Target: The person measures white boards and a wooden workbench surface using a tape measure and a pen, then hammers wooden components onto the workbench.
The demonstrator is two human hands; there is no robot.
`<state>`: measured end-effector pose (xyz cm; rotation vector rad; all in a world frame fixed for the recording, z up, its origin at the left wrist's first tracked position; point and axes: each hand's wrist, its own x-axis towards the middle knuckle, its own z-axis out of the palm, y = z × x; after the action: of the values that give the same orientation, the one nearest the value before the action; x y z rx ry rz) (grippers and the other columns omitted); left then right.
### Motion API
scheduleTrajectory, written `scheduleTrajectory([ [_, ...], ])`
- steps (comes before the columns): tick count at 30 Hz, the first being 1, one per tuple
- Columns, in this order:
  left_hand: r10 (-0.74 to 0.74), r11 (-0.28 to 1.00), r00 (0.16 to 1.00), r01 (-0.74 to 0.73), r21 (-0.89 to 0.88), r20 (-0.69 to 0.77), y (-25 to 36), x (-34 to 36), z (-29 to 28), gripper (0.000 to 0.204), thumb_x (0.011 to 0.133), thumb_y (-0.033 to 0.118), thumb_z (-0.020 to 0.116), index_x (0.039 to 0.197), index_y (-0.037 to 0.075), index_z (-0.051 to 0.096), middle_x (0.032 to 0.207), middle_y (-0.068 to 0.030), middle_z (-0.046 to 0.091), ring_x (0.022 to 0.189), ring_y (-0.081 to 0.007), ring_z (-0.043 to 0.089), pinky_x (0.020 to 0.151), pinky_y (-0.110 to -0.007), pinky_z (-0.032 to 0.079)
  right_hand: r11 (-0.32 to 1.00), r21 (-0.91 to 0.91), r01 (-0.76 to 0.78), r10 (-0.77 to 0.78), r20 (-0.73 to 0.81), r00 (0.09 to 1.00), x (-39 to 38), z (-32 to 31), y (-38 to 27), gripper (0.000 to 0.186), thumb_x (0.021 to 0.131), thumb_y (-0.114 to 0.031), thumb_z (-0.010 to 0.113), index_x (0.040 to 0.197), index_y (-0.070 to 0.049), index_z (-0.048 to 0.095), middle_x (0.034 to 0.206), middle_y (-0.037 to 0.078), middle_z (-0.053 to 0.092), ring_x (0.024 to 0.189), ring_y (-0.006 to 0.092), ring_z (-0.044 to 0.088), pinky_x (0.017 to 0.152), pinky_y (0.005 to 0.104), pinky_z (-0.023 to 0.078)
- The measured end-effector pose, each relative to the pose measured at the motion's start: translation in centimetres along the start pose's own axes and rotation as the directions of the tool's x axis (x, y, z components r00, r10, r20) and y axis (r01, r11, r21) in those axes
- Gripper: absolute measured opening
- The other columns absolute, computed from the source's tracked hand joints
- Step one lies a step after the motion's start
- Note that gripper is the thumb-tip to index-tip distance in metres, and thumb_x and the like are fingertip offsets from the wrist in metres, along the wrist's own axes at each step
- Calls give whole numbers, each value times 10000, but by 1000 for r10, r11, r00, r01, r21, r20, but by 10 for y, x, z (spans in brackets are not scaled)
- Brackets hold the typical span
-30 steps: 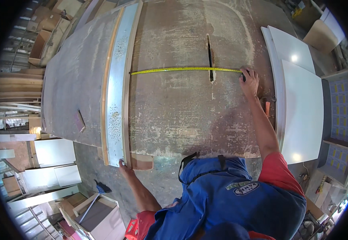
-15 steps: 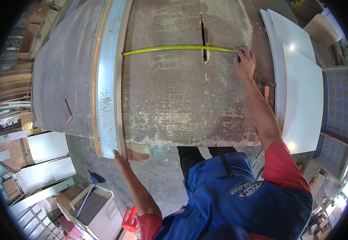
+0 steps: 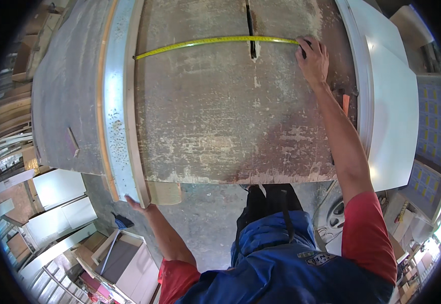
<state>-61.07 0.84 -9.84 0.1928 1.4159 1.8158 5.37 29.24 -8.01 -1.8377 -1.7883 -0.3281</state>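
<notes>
My left hand (image 3: 138, 203) grips the near end of a long pale straightedge with wooden edges (image 3: 116, 121), lying across a worn wooden table (image 3: 225, 116). My right hand (image 3: 314, 63) holds the tape measure, its fingers curled over the case, which is mostly hidden. The yellow tape (image 3: 215, 39) stretches leftward from that hand to the straightedge's right edge, crossing a narrow dark slot (image 3: 252, 45) in the tabletop. A small orange piece (image 3: 345, 104) lies right of my right forearm.
White panels (image 3: 392, 116) are stacked at the table's right, beside a wooden frame with yellow labels (image 3: 430, 116). At the left are wooden lengths (image 3: 10, 109) and white boards (image 3: 58, 187). An open box (image 3: 119, 261) and a blue broom head (image 3: 122, 221) are on the lower left.
The whole scene has shifted upward in view. The straightedge and my left hand now appear further left, and the tape higher, with both hands still holding as before.
</notes>
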Motion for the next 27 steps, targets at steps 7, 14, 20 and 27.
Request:
scheduleTrajectory([
  [7,240,971,939,-228,78,-245,-13,18,-29,646,851,487,516,1379,118,454,1297,-113,531,1157,-322,556,925,-508,503,1000,-21,-7,6,-10,1000,3,5,-8,312,814,-174,675,1124,-209,678,1161,4,603,1052,287,561,932,413,466],
  [14,176,983,977,-181,-32,-118,-14,17,-27,651,827,471,546,1352,91,478,1280,-121,542,1138,-323,570,913,-509,512,998,23,63,-62,-39,997,5,3,-11,312,829,-188,666,1140,-213,673,1168,0,604,1069,285,555,942,414,461],
  [20,157,987,981,-161,-26,-115,-15,19,-31,631,834,468,556,1340,97,493,1280,-124,548,1136,-320,572,916,-506,513,999,-22,50,-50,-10,999,1,10,-1,299,841,-211,654,1139,-219,672,1161,0,598,1079,286,547,941,426,455],
  [27,267,963,964,-267,43,7,-11,21,-49,676,849,458,542,1386,61,437,1349,-139,507,1191,-310,540,958,-482,491,997,-30,70,-71,-3,997,4,12,-6,295,849,-223,649,1144,-229,668,1160,6,588,1105,284,535,938,435,455],
])
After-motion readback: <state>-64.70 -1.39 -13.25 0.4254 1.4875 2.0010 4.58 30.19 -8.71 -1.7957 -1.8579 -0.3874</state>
